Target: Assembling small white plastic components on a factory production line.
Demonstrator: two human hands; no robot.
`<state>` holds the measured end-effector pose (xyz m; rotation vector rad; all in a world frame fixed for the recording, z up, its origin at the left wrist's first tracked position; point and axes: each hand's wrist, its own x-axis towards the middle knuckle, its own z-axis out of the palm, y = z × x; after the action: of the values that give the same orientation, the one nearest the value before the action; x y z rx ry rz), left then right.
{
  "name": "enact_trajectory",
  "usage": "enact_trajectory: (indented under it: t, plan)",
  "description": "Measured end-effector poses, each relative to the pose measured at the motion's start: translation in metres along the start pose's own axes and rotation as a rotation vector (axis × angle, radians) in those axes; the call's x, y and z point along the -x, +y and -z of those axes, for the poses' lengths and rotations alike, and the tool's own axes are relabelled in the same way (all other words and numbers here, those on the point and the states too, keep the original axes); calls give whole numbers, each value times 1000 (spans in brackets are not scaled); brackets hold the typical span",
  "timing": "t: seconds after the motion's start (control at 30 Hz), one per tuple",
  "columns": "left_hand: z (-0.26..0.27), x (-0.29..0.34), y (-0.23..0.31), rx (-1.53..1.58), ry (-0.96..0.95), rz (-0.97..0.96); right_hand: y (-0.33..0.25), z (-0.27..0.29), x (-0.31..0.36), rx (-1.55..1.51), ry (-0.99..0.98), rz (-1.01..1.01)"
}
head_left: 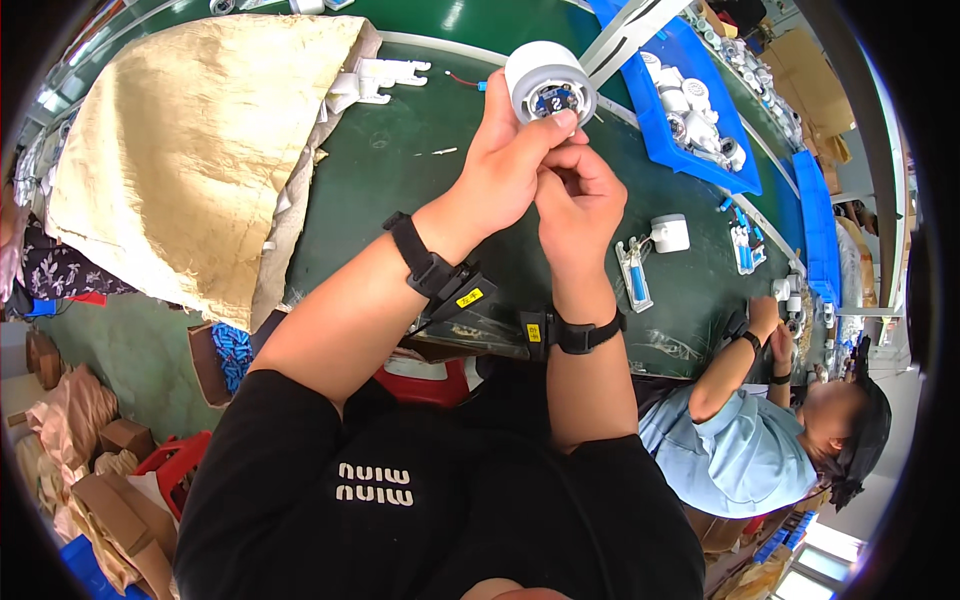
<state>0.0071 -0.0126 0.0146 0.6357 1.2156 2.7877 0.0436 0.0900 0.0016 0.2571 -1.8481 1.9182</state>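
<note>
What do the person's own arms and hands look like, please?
The left hand and right hand wear no gloves. The short sleeves are black, and each wrist has a black strap carrying a dark module with a yellow label.

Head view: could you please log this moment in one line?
left hand: holds white-and-grey cylindrical plastic housing | right hand: curled near housing

We hold a wht unit (pixel 535 60) in our L hand (pixel 505 155), R hand (pixel 583 200) just below. Around us: grn table (pixel 370 200), tan sack (pixel 190 150) at L, blue bin (pixel 640 115) w/ wht parts (pixel 690 95) at R.
</note>
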Motion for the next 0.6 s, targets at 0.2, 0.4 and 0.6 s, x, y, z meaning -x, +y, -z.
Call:
enact_trajectory:
  t: [0.2,0.4,0.6]
  plan:
    - [-1,-1,0,41,21,14,4,1,-2,-5,-8,24]
    - [0,-2,2,56,21,7,4,1,-3,-6,-34,45]
    - [3,-3,6,47,30,27,9,0,-5,-2,-77,101]
